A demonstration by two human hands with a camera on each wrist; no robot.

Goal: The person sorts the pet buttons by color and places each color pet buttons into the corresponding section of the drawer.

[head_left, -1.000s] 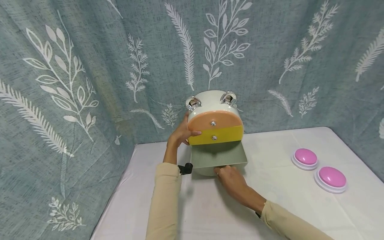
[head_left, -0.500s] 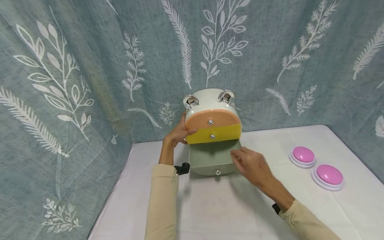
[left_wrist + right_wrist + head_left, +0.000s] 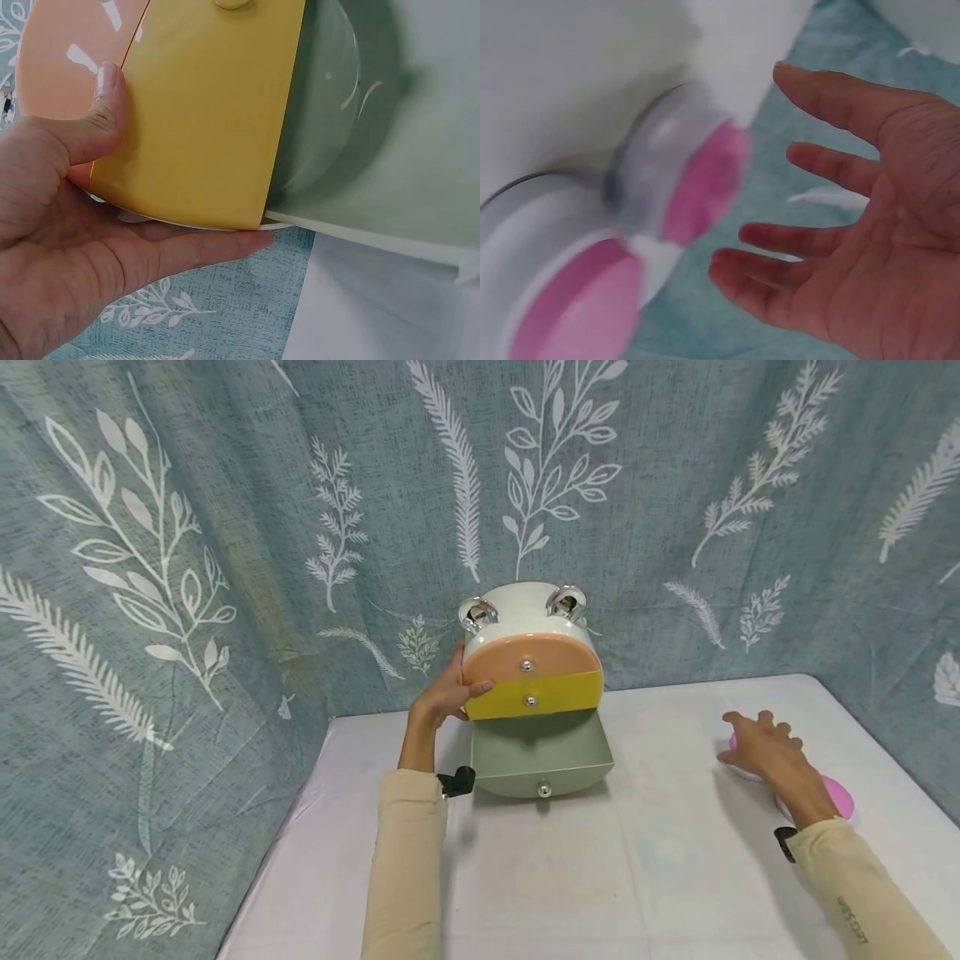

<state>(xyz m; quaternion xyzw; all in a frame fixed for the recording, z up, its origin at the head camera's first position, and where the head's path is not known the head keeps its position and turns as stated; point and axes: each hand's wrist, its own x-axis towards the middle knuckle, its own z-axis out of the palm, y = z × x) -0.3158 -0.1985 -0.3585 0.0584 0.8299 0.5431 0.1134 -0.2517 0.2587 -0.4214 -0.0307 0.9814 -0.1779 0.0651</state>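
Note:
A small white drawer cabinet (image 3: 525, 602) with silver ring-shaped ears stands at the table's back. Its orange top drawer (image 3: 506, 652) and yellow middle drawer (image 3: 562, 691) are closed; the grey-green bottom drawer (image 3: 540, 747) is pulled out, its visible floor bare. My left hand (image 3: 444, 693) holds the cabinet's left side, thumb on the front, fingers along the side wall. My right hand (image 3: 768, 747) hovers with spread fingers over two pink push buttons with white bases. One button (image 3: 709, 184) lies near its fingers; the other button (image 3: 838, 797) is partly hidden below the wrist.
A white cloth covers the table (image 3: 555, 877). Right behind the cabinet hangs a teal curtain (image 3: 405, 527) with white leaf prints, which also runs along the left and right sides. Each wrist wears a black camera mount (image 3: 457, 782).
My right hand has let go of the bottom drawer's knob and moved right to the pink buttons, its fingers spreading. The drawer stays out, and my left hand keeps its hold.

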